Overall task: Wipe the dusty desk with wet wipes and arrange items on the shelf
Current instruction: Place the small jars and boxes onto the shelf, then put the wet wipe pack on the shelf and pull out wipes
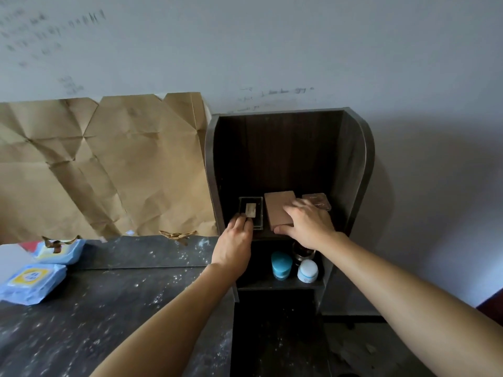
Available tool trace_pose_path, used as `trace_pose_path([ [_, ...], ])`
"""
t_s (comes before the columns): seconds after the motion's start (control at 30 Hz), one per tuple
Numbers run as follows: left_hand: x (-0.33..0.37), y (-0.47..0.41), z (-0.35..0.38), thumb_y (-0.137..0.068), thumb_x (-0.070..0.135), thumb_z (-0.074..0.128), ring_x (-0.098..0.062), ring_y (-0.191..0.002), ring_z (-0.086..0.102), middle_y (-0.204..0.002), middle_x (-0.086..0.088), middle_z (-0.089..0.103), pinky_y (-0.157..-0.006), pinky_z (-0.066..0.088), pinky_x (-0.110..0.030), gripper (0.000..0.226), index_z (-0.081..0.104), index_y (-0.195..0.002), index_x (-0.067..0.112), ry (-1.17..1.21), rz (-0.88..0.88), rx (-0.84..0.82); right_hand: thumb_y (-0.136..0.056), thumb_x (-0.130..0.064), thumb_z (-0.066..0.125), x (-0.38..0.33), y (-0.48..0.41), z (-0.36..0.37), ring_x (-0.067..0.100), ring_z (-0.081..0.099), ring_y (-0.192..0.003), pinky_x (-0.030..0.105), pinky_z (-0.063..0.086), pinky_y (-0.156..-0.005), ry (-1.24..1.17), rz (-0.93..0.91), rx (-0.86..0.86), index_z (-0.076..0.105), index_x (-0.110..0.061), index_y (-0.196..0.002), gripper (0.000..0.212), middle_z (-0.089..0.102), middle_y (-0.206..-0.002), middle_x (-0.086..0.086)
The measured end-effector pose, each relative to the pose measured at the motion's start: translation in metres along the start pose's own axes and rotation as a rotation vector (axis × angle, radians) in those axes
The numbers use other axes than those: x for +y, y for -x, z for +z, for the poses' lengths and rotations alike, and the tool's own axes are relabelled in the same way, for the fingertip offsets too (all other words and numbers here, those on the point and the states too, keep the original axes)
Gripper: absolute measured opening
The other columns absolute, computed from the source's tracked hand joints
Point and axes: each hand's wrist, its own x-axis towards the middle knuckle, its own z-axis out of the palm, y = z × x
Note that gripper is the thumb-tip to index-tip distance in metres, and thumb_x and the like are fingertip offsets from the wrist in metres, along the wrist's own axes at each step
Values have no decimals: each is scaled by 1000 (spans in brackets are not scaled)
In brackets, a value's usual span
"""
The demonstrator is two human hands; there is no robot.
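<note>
Hands (236, 235) (309, 223) on boxes (255, 224) (277, 209); shelf (363, 159) front edge

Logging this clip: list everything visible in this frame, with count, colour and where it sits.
shelf unit: one, dark wood, right of the desk
black case: one, black with pale label, upper shelf, left
tan box: one, tan, upper shelf, middle
brown case: one, reddish brown, upper shelf, right
teal-lidded jar: one, lower shelf
white-lidded jar: one, lower shelf, beside the teal one
dark jar: one, lower shelf, partly hidden
wet wipe packs: two, blue with yellow labels, desk's left
desk: one, dark, dust-speckled
brown paper: creased, on the wall
left hand: grips the black case
right hand: holds the tan box
</note>
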Motion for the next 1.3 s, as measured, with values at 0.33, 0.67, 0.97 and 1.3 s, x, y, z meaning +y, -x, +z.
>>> trace_pose_path([
  [0.33,-14,42,1,-71,6,53,-32,-105,53,-114,-16,57,-89,49,-39,42,58,-113,3,37,123,175,-83,-45,62,-21,25,6,22,50,-112,37,51,-73,-103,-13,334,61,-19,-116,42,57,-121,-1],
  [0.67,-152,183,-13,-86,19,55,-25,-74,64,-89,-2,65,-57,50,-34,12,63,-95,14,16,-197,-18,-82,-38,59,-170,79,72,17,64,-76,28,45,-60,-240,-118,113,66,-25,-90,17,67,-79,-8],
  [0.97,-304,328,-69,-91,28,44,-30,-87,61,-92,-2,61,-65,43,-35,15,52,-89,16,-44,-480,-111,-87,-41,52,-367,57,130,16,62,-93,28,44,-75,-253,-255,-86,62,-29,-109,27,68,-98,-10],
  [1.3,-440,386,-73,-90,26,43,-21,-98,61,-109,5,60,-73,45,-31,24,56,-111,22,-12,-726,-156,-88,-41,52,-507,-14,197,17,62,-97,28,45,-79,-243,-325,-267,61,-29,-113,29,68,-101,-10],
])
